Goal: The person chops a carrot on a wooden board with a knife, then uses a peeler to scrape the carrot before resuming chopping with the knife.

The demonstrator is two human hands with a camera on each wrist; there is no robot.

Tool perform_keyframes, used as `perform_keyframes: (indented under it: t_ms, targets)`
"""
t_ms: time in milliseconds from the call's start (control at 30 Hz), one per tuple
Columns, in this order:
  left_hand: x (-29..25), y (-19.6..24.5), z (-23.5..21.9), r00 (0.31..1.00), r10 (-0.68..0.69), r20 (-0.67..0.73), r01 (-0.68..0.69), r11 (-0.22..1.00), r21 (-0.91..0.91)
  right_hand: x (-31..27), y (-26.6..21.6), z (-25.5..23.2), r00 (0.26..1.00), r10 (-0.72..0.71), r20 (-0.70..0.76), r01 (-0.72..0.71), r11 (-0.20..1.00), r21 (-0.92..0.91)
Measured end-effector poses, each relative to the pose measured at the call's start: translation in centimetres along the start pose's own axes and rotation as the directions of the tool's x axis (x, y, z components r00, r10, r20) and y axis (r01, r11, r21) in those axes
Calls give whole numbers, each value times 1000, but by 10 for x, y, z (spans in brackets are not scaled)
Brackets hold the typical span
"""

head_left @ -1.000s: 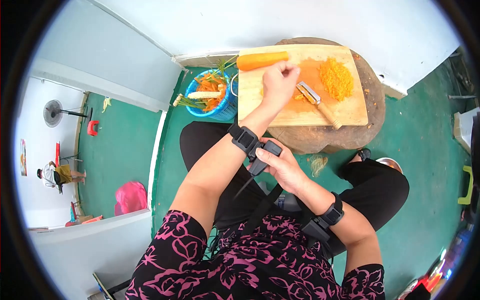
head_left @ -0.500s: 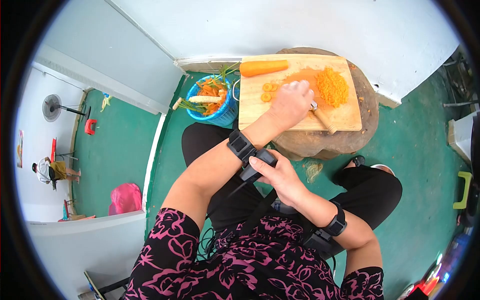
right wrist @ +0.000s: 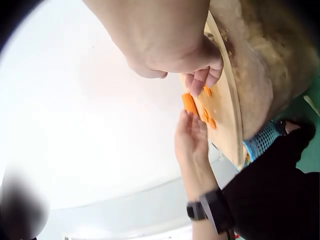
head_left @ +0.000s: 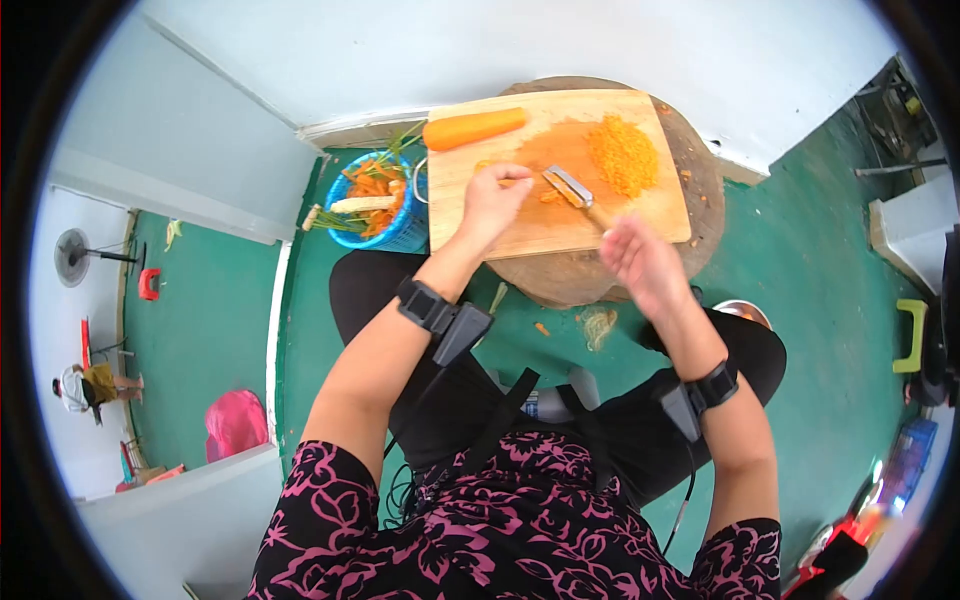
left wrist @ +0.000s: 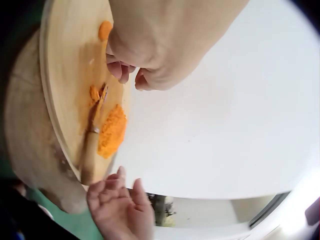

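Note:
My left hand (head_left: 495, 205) hovers over the left half of the wooden cutting board (head_left: 560, 235), fingers loosely bent and nothing in them. Carrot slices (right wrist: 212, 123) lie under and beside it, partly hidden in the head view. At the board's front edge, my right hand (head_left: 648, 268) is relaxed, palm turned inward, with fingertips close to the wooden handle (left wrist: 90, 157) of a peeler (head_left: 570, 188). Orange shreds cling around the peeler's metal head. A peeled carrot (head_left: 474, 129) lies along the back left, and a heap of finely chopped carrot (head_left: 623, 155) sits at the right.
The board rests on a tree-stump block (head_left: 700, 180) against the white wall. To its left stands a blue basket (head_left: 408, 228) of peelings and greens. A metal bowl (head_left: 742, 306) is on the floor by the right knee. Another person (head_left: 95, 387) stands far left.
My right hand has let go of the black device on the left wrist and moved right, towards the peeler's handle. My left hand has drawn back left from over the peeler.

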State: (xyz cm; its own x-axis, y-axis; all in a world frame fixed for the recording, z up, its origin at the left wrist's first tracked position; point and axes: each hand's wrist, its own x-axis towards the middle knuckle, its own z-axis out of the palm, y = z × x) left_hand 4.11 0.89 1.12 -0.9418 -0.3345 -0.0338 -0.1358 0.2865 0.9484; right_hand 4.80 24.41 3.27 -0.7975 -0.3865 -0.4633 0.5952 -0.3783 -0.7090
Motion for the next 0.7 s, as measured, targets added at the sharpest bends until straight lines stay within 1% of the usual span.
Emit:
perform_keyframes:
  t_ms: [33,67,100,133,167,200,233,333,367,400,467,500,533,567,600,667,700]
  targets:
    - [-4,10,-2,994,-106,28,109,979,-171,7,-7,-3,999,-31,-36,33,999,31]
    - [-9,20,-4,976,-206,75,219,917,-332,12,-13,-7,995,-64,-75,68,996,61]
    - [-14,23,-4,977,-195,92,215,893,-395,17,-22,-15,987,-98,-125,109,990,85]
    - [-21,27,0,974,-190,121,225,860,-458,24,-27,-15,987,-101,-128,119,983,139]
    - [-31,33,6,966,-208,154,257,841,-475,29,-25,-11,985,-102,-142,128,973,192]
    - [-45,35,13,949,-208,235,301,816,-493,32,-22,-7,984,-99,-145,133,960,247]
    - [-61,37,24,907,-265,327,405,761,-507,36,-22,1,986,-108,-129,143,943,300]
    - [-111,51,49,757,-381,530,641,588,-493,36,-21,31,966,-169,-197,219,938,268]
    - [-123,52,51,711,-324,624,670,581,-462,39,-20,35,954,-214,-210,263,936,236]
    - [-133,52,52,651,-265,711,698,576,-425,44,-20,37,916,-319,-242,360,921,150]
    - [-149,61,51,519,-237,822,782,520,-344,53,-21,37,805,-520,-285,534,845,-34]
    - [-155,69,51,446,-213,870,817,494,-297,56,-21,37,760,-582,-291,583,807,-91]
    - [-161,79,51,432,-230,872,817,509,-271,57,-22,37,709,-641,-293,629,763,-148]
    - [-167,86,54,443,-269,855,816,515,-261,58,-22,38,654,-698,-293,670,714,-204]
    - [-169,89,56,452,-306,838,816,521,-250,58,-19,39,642,-719,-266,684,694,-225]
    - [-168,87,60,460,-273,845,835,457,-307,52,-17,44,619,-758,-208,709,652,-269]
    - [-167,86,63,465,-256,847,842,424,-334,47,-17,45,646,-740,-190,680,670,-298]
